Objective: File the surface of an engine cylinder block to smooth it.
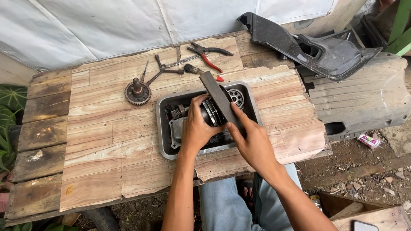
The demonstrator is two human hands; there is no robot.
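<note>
Gripping a round clutch part (211,112) and flat bar (219,97), both hands (197,127) hide the tray's (164,131) greasy contents.

Daylight falls on a worn plank table (99,149), white tarp wall (116,21), dirt ground (372,167)

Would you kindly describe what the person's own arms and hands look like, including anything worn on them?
Both arms are bare from the bottom of the picture up to the hands; no sleeves show. The left hand and right hand wear no gloves, and no watch, bracelet or ring can be seen on them. Blue denim trousers show below, between the forearms.
</note>
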